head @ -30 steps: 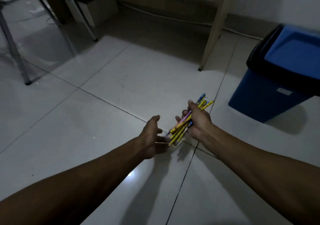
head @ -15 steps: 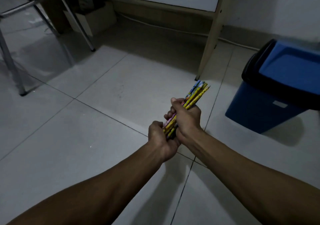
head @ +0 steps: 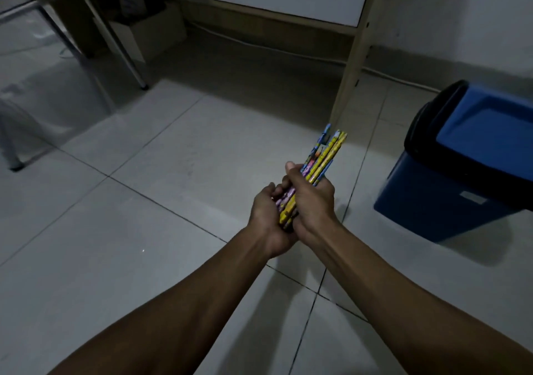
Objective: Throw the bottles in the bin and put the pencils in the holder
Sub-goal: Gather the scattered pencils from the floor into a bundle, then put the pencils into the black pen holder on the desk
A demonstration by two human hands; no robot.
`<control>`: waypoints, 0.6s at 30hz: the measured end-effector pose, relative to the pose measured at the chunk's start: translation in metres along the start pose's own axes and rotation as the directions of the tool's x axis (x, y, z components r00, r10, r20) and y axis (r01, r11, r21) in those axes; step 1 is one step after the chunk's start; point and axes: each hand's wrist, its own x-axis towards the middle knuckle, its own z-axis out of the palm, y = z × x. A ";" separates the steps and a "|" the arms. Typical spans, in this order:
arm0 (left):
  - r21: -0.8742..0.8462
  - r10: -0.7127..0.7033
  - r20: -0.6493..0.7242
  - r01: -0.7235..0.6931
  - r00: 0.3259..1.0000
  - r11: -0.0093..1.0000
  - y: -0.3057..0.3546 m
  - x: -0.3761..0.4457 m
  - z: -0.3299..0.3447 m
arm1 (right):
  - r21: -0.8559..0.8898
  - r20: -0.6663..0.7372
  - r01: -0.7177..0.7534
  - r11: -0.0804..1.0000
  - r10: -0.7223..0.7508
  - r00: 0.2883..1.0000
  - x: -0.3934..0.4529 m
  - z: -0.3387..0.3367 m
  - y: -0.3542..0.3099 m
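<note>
- Gripping a bundle of pencils point(head: 323, 158) in the right hand point(head: 313, 201), fingers clamped around it.
- Cupping the bundle's lower end with the left hand point(head: 266, 218), fingers seemingly curled on it.
- Holding them above the tiled floor point(head: 144, 230), near the blue bin point(head: 461, 178).

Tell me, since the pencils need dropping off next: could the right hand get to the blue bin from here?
Probably yes. The right hand has bare floor between it and the blue bin, but it is gripping the pencils with the left hand.
</note>
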 end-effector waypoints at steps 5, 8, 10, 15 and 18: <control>0.232 0.041 -0.104 -0.016 0.994 0.973 0.007 0.013 0.003 | -0.021 0.082 -0.053 0.998 0.054 0.995 0.016 -0.005 -0.012; 0.326 0.082 -0.232 -0.002 0.969 0.945 0.023 0.015 -0.002 | -0.156 0.087 -0.055 0.986 0.069 0.994 0.021 -0.008 -0.026; 0.446 0.138 -0.262 -0.007 0.955 0.895 0.038 0.004 0.000 | -0.240 0.079 -0.071 0.968 0.093 0.993 0.019 -0.009 -0.040; 0.890 0.499 -0.085 -0.159 0.863 0.427 0.072 -0.056 0.039 | -0.367 0.077 -0.060 0.928 0.095 0.993 -0.012 0.001 -0.094; 0.974 0.611 0.148 -0.222 0.778 0.047 0.092 -0.111 0.075 | -0.408 0.076 -0.035 0.912 0.072 0.994 -0.034 0.021 -0.145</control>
